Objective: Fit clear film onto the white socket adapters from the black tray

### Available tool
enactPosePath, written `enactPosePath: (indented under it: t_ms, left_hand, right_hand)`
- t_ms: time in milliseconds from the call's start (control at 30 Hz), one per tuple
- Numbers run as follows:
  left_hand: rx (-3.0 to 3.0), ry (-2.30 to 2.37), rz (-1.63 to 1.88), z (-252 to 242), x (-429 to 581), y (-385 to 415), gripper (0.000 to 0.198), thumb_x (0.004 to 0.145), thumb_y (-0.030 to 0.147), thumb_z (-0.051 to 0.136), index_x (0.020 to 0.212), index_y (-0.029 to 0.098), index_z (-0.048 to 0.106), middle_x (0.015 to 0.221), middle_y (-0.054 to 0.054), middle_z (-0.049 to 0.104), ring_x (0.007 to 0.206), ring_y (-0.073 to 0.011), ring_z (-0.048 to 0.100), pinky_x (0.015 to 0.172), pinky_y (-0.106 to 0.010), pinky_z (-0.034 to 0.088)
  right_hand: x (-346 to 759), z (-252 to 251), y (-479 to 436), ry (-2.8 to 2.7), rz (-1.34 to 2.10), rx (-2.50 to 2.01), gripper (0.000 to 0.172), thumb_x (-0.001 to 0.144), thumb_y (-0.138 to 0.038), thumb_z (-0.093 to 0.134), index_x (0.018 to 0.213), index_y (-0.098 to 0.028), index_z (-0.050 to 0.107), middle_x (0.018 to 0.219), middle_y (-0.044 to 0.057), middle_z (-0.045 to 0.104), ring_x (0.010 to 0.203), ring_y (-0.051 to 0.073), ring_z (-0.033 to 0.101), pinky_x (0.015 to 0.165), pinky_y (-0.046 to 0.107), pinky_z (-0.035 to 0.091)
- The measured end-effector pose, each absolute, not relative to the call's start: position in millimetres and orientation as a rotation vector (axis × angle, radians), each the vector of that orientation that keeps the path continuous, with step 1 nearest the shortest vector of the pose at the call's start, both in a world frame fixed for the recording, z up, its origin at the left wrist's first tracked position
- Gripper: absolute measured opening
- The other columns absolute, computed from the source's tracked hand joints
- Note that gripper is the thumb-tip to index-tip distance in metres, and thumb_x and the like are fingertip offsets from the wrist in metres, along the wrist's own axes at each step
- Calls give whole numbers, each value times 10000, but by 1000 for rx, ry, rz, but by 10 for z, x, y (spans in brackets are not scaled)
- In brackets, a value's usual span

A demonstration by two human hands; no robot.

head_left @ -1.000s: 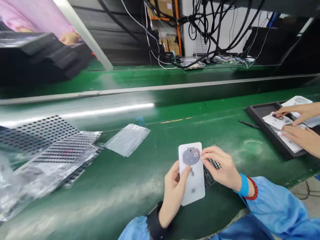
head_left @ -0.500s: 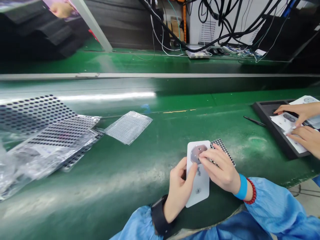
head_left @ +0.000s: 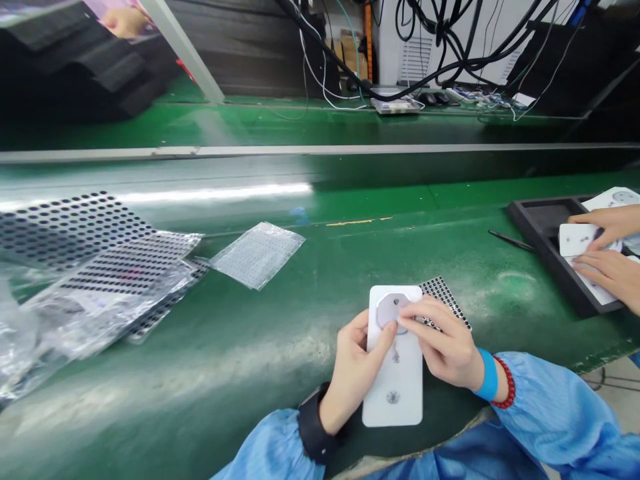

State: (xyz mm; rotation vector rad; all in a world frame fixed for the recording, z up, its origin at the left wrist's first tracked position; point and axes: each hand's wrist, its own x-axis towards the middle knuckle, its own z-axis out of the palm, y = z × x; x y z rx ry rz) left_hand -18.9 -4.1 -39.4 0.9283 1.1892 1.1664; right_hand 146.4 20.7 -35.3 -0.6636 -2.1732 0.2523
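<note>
A white rectangular plate [head_left: 393, 373] with rounded corners is tilted up in front of me. It has a rounded grey recess [head_left: 387, 308] near its top, with a small dark spot in it, and darker marks lower down. My left hand [head_left: 357, 363] grips the plate's left edge, its thumb lying over the front. The fingertips of my right hand [head_left: 445, 340] are pinched together at the right side of the recess; anything between them is too small to make out. Partly behind my right hand lies a sheet of black dots [head_left: 445, 293].
On the left lie several dotted sheets [head_left: 110, 260] and clear plastic bags [head_left: 75, 330]. A clear packet [head_left: 259, 255] lies mid-table. To the right are a thin black tool [head_left: 510, 241] and a black tray [head_left: 545, 260], where a co-worker's hands [head_left: 613, 267] handle white plates.
The white plate has turned to face me more squarely, its lower end coming closer. My right fingertips stay at the recess. The co-worker's hands have shifted a white plate in the tray.
</note>
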Motion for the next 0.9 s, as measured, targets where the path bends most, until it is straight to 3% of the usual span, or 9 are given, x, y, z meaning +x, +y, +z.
enactPosePath:
  t_ms: [100, 167, 267, 333, 633, 767, 833, 900]
  left_hand:
    - [967, 1221, 1149, -396, -212, -48, 319, 749, 369, 678, 919, 100, 654, 765, -73, 676, 594, -140, 576, 519, -193, 457]
    - [986, 1261, 1160, -399, -215, -54, 302, 753, 366, 670, 886, 95, 656, 727, -68, 665, 560, -129, 556, 498, -187, 440]
    - [992, 1270, 1166, -407, -212, -48, 304, 758, 365, 667, 905, 99, 654, 760, -76, 670, 592, -140, 572, 518, -196, 454]
    - [962, 1229, 1132, -411, -212, -31, 336, 760, 389, 670, 937, 105, 649, 779, -83, 674, 610, -155, 584, 530, -212, 469]
    - [1022, 1289, 1171, -323, -177, -55, 293, 718, 389, 673, 682, 101, 627, 553, -32, 556, 468, -105, 455, 434, -192, 357]
    - [988, 1275, 1191, -344, -142, -57, 286, 731, 387, 645, 703, 104, 621, 569, -28, 556, 476, -99, 452, 444, -188, 362]
    - [947, 1291, 1217, -376, -172, -18, 302, 720, 397, 658, 759, 98, 638, 622, -41, 597, 500, -110, 488, 460, -194, 391]
    - [867, 1356, 1281, -406, -235, 42, 335, 696, 406, 687, 813, 94, 650, 676, -54, 632, 524, -123, 521, 467, -199, 409]
  right_hand:
    - [1443, -358, 178, -1992, 385, -823, 382, 883, -60, 466, 1226, -200, 562, 1273, 127, 509, 1215, 247, 486, 1001, 450, 470]
    - [1419, -383, 158, -1829, 677, -926, 390, 902, -134, 517, 1283, -220, 516, 1314, 120, 492, 1239, 250, 481, 1000, 425, 489]
    - [1388, -423, 149, -1572, 1215, -884, 444, 933, -220, 516, 1363, -213, 405, 1209, 120, 588, 1088, 215, 609, 866, 335, 582]
    - [1382, -432, 156, -1453, 1360, -860, 435, 934, -249, 526, 1351, -197, 411, 1155, 118, 622, 996, 203, 654, 798, 303, 605]
    - [1405, -398, 130, -1442, 1407, -937, 449, 914, -298, 567, 1330, -184, 443, 1148, 122, 628, 964, 211, 664, 759, 299, 622]
    - [1406, -446, 177, -1468, 1383, -954, 447, 926, -291, 547, 1344, -199, 419, 1159, 130, 621, 933, 211, 674, 712, 294, 629]
    - [1455, -463, 229, -1525, 1307, -957, 473, 928, -301, 540, 1368, -208, 389, 1196, 134, 599, 984, 216, 658, 785, 326, 616]
    - [1562, -477, 266, -1689, 1129, -1025, 495, 915, -312, 559, 1372, -219, 394, 1261, 125, 559, 1122, 231, 587, 950, 401, 539]
